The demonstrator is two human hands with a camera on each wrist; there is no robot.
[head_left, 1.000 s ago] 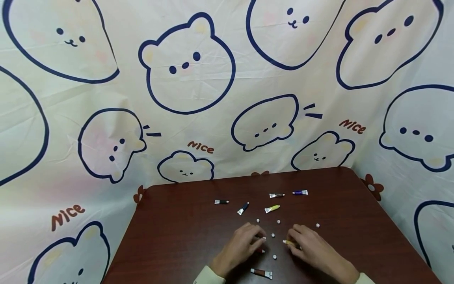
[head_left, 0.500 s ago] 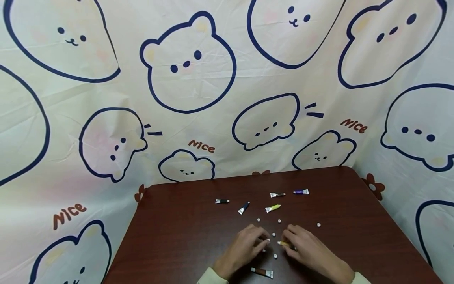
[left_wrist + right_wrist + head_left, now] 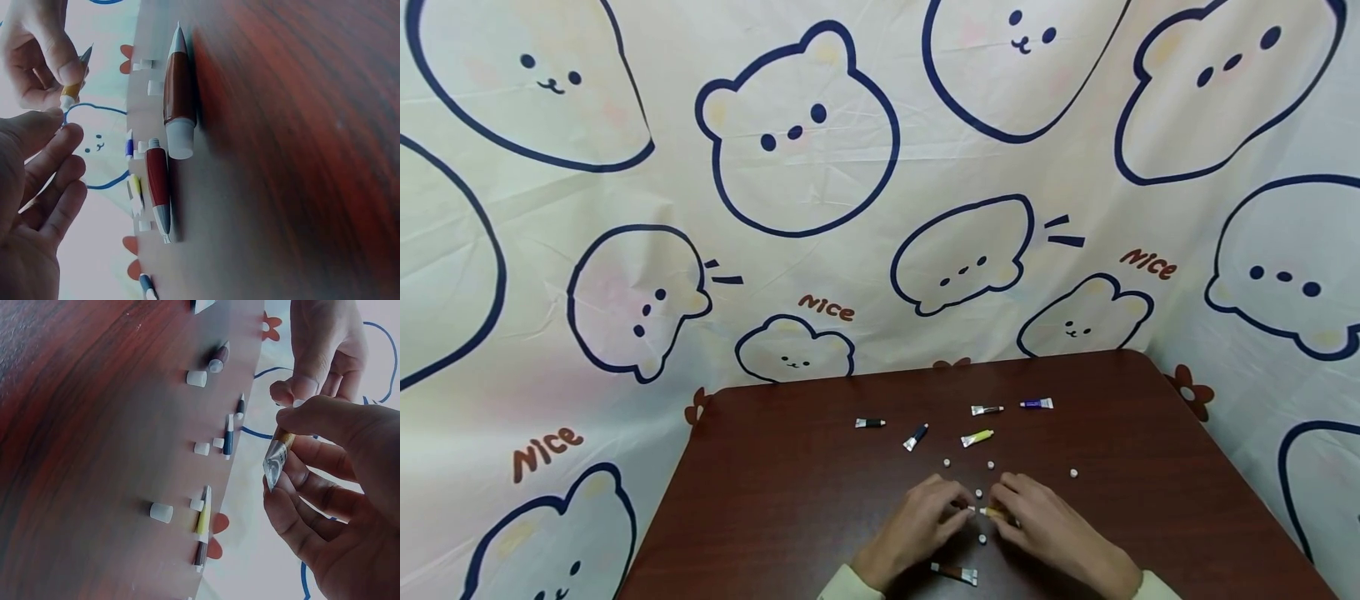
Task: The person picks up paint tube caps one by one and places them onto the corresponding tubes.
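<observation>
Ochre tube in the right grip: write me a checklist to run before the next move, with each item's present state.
1. Ochre tube held: ok, pinched in the right grip.
2. Left grip ready at the tube's white end: ok, its fingertips pinch a small white piece there.
3. White piece and tube end aligned: cannot tell, they are too small and close.
4. Brown tube clear of both hands: ok, it lies apart on the table.
5. Loose white caps gathered: not ok, they are scattered over the table.

five tubes [image 3: 977,438] lie behind the caps [image 3: 990,465].
</observation>
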